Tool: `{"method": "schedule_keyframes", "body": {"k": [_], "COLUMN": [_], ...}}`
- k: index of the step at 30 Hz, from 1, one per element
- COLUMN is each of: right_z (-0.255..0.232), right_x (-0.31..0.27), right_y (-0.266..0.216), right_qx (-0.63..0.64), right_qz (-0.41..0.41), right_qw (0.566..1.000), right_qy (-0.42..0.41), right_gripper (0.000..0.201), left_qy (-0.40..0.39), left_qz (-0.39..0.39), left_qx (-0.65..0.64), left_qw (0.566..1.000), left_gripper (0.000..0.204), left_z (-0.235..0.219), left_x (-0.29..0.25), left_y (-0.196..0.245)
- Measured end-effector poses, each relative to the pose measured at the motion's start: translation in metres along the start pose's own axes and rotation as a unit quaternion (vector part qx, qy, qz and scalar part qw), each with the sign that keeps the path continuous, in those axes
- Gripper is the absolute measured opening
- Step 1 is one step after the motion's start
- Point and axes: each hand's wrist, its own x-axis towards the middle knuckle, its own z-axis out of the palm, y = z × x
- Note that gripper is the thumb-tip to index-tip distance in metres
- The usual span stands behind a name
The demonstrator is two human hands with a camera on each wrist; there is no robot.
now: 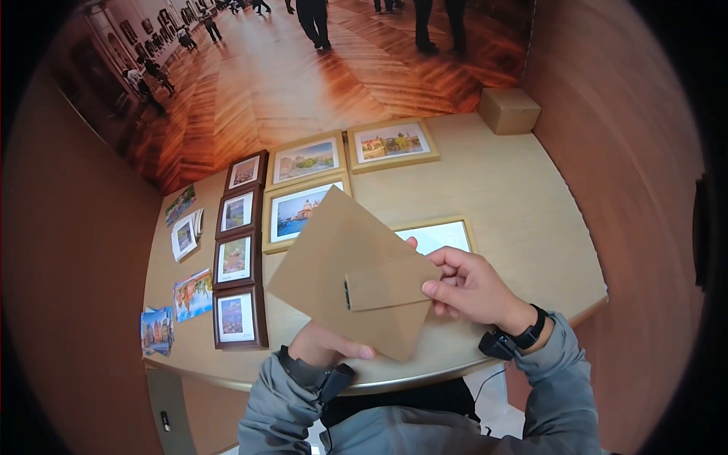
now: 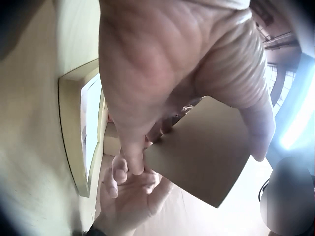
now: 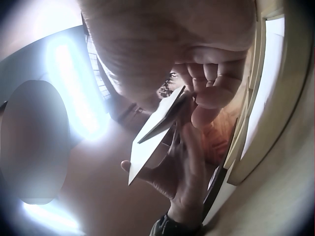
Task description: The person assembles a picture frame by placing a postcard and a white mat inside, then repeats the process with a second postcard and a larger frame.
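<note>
A brown frame backing board [image 1: 334,250] with a stand flap [image 1: 388,284] on its face is held up tilted over the table, one corner pointing away. My left hand [image 1: 326,343] supports it from below, thumb over the near edge and the other fingers hidden beneath. At the right corner, my right hand [image 1: 469,282] pinches the board and the flap's end between thumb and fingers. The right wrist view shows the flap [image 3: 165,118] standing slightly off the board [image 3: 147,147]. Beneath the board and partly covered by it lies a gold picture frame [image 1: 468,231] with a pale inside.
Gold frames with pictures [image 1: 393,144] stand at the table's back, beside a column of dark brown frames [image 1: 241,258]. Loose picture cards [image 1: 193,294] lie in groups along the left. A cardboard-coloured box [image 1: 509,111] sits at the far right corner, against the side wall [image 1: 629,152].
</note>
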Motion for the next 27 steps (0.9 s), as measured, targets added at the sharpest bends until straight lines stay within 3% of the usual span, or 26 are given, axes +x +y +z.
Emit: {"method": "schedule_keyframes", "body": {"k": [2, 4, 5, 7, 8, 10, 11, 13, 19, 21, 24, 26, 27], "right_z": [-0.007, -0.015, -0.019, -0.028, -0.033, -0.042, -0.044, -0.043, -0.041, -0.045, -0.062, -0.072, -0.077], "right_x": [0.001, 0.004, 0.005, 0.006, 0.007, 0.01, 0.011, 0.012, 0.011, 0.011, 0.009, 0.005, 0.003], "right_y": [-0.001, 0.006, 0.008, 0.006, 0.004, 0.008, 0.008, 0.008, 0.007, 0.008, 0.002, 0.003, 0.003], "right_qx": [-0.002, 0.042, 0.085, 0.097, 0.108, 0.109, 0.117, 0.123, 0.042, 0.025, 0.015, 0.01, -0.012], "right_qz": [0.075, 0.056, 0.035, 0.016, -0.006, -0.024, -0.025, -0.025, 0.011, 0.003, -0.013, -0.008, 0.014], "right_qw": [0.997, 0.997, 0.993, 0.989, 0.983, 0.981, 0.975, 0.969, 0.989, 0.979, 0.969, 0.969, 0.971], "right_qy": [0.012, 0.044, 0.073, 0.109, 0.145, 0.159, 0.185, 0.212, 0.14, 0.204, 0.248, 0.249, 0.236], "right_gripper": [0.025, 0.022, 0.019, 0.017, 0.015, 0.014, 0.014, 0.014, 0.018, 0.017, 0.017, 0.017, 0.018], "left_qy": [-0.004, 0.09, 0.091, 0.139, 0.141, 0.168, 0.19, 0.21, 0.252, 0.253, 0.293, 0.355, 0.356], "left_qz": [-0.008, -0.144, -0.146, -0.028, -0.028, -0.072, -0.09, -0.095, -0.093, -0.102, -0.074, -0.035, -0.045], "left_qx": [0.048, 0.07, 0.066, -0.107, -0.109, -0.053, 0.04, 0.056, 0.012, -0.015, 0.083, 0.234, 0.248], "left_qw": [0.999, 0.983, 0.983, 0.984, 0.984, 0.982, 0.977, 0.971, 0.963, 0.962, 0.95, 0.905, 0.9], "left_gripper": [0.124, 0.101, 0.101, 0.064, 0.064, 0.035, 0.028, 0.029, 0.025, 0.023, 0.021, 0.022, 0.02], "left_z": [-0.001, 0.002, 0.003, 0.003, -0.003, -0.016, -0.012, -0.015, -0.014, -0.017, -0.026, -0.031, -0.033], "left_x": [-0.014, -0.031, -0.03, -0.023, -0.019, -0.005, -0.001, 0.001, 0.006, 0.003, 0.0, -0.001, -0.002], "left_y": [0.004, 0.015, 0.014, 0.013, 0.013, 0.017, 0.018, 0.01, 0.009, 0.01, 0.012, 0.014, 0.014]}}
